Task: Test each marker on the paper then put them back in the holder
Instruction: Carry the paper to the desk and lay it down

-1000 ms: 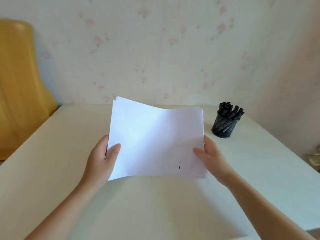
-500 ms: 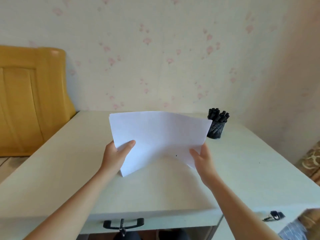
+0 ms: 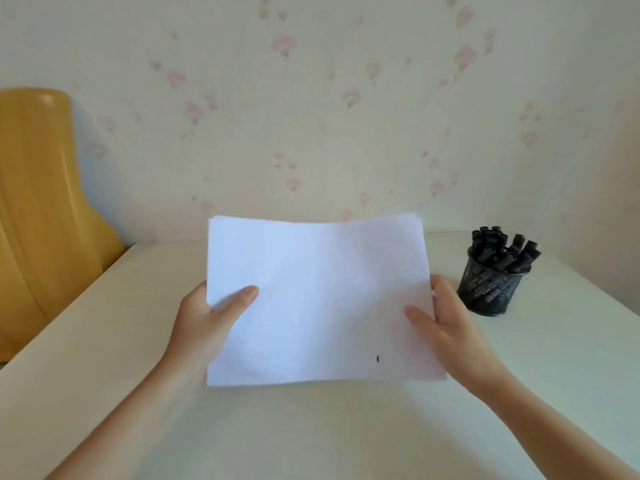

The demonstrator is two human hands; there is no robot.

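While you pinch the white paper sheet (image 3: 311,299) by both side edges, left hand (image 3: 207,320) and right hand (image 3: 446,323), you can square it on the pale tabletop (image 3: 346,438); the black mesh holder (image 3: 490,289) of black markers (image 3: 502,251) waits at three o'clock.

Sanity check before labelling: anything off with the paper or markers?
Only one oddity: the paper already bears a small black mark near its lower right, though all markers sit in the holder.
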